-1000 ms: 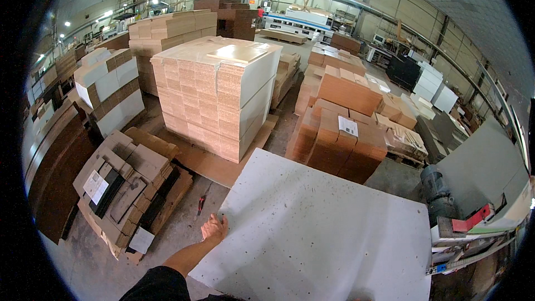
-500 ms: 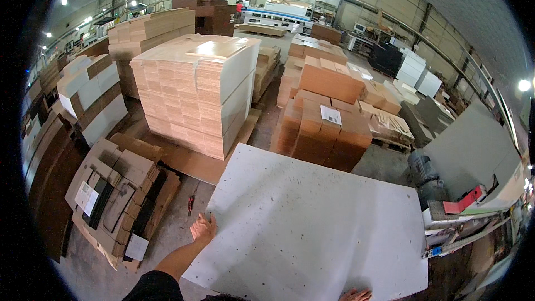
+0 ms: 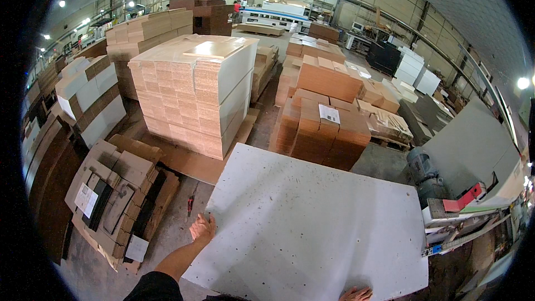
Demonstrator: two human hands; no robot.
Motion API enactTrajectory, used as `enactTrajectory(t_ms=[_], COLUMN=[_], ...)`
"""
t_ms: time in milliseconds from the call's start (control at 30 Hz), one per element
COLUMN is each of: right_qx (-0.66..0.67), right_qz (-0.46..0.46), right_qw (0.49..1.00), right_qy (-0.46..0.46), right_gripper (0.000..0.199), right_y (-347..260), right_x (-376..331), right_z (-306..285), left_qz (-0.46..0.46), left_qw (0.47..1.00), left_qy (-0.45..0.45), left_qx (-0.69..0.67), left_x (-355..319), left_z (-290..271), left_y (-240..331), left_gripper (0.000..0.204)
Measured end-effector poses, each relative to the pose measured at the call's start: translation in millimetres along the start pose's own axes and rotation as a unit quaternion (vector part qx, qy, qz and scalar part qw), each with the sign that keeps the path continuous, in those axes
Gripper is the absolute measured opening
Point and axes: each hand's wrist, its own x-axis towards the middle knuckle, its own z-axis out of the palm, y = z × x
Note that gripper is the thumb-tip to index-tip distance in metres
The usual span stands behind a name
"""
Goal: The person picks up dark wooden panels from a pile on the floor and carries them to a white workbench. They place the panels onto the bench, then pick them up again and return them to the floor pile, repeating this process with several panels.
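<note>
Rests the bare left hand (image 3: 203,227), with fingers bent, on the left edge of a large, flat, white rectangular panel with dark specks (image 3: 301,223). Cannot tell from this view whether really clamped on the edge or only pressed against it. Places the bare right hand (image 3: 356,294) at the near edge of the same panel, toward its right part, with fingers stretched over the white surface. Cannot tell the firmness of the grip there either (with this hand partly cut by the lower border of the view). Has the panel directly in front of the body, spread wide over the lower middle. Shows on the grey concrete floor (image 3: 170,224), near the left hand, a small red-and-black hand tool (image 3: 190,205), too small for telling its exact kind. Farther left, shows a low pile of flat grey-brown pieces (image 3: 134,164) with a white paper sheet (image 3: 87,199) on top. Beyond the panel, shows a tall block of stacked pale wood-chip boards with white sides (image 3: 178,92) and, to the right of it, reddish-brown stacked boards (image 3: 329,144) with a white paper label (image 3: 329,113). Near the right end of the panel, shows a blue-grey cylindrical motor (image 3: 421,164) and a bright red angled piece (image 3: 465,197).
</note>
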Motion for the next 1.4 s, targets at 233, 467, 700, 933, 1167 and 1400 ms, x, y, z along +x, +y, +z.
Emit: enactTrajectory(t_ms=[233, 467, 700, 933, 1167, 1400], right_qx=[0.000, -0.033, -0.065, 0.047, 0.065, 0.056], right_qz=[0.006, -0.031, -0.073, 0.060, 0.054, 0.055], right_qw=[1.000, 0.999, 0.983, 0.993, 0.993, 0.994], right_qy=[-0.025, 0.027, 0.153, -0.094, -0.082, -0.078], right_gripper=[0.072, 0.064, 0.057, 0.059, 0.059, 0.061], right_y=[-2.6, -0.6, -9.7, -27.6, -26.9, -24.9], right_x=[-0.7, -3.9, -4.7, 1.4, 0.9, 2.0], right_z=[-9.9, -8.5, -24.5, -49.4, -51.3, -42.7], left_qz=[-0.028, -0.026, -0.025, 0.009, -0.001, 0.005], left_qw=[0.999, 1.000, 0.999, 0.999, 0.998, 0.999], left_qy=[-0.002, -0.009, 0.016, 0.036, 0.046, 0.037], left_qx=[0.015, 0.009, 0.025, 0.019, 0.029, 0.017], left_x=[8.8, 5.6, 7.0, 13.1, 12.6, 12.1], left_z=[13.0, 9.0, 14.9, 24.6, 25.3, 23.4], left_y=[-5.4, -0.7, -1.2, -12.7, -9.8, -9.4], left_gripper=[0.055, 0.056, 0.053, 0.053, 0.054, 0.055])
